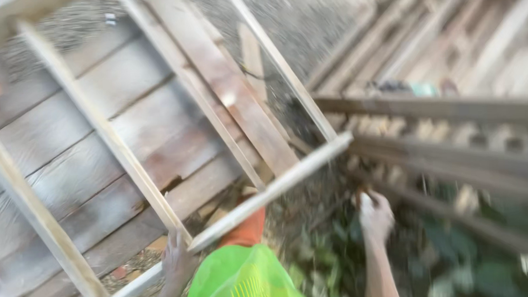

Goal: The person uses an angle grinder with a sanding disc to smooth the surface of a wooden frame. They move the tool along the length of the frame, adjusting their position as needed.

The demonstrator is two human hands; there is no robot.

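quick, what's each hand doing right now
Left hand: at the wooden frame near a slat's lower end; too blurred to tell whether it grips.
Right hand: raised toward the dark rail; open or closed cannot be told.

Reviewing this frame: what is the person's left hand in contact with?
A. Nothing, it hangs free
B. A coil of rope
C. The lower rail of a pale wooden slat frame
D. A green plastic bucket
C. The left hand sits against the bottom rail of the wooden slat frame, near where an upright slat meets it; the blur hides whether the fingers close around it.
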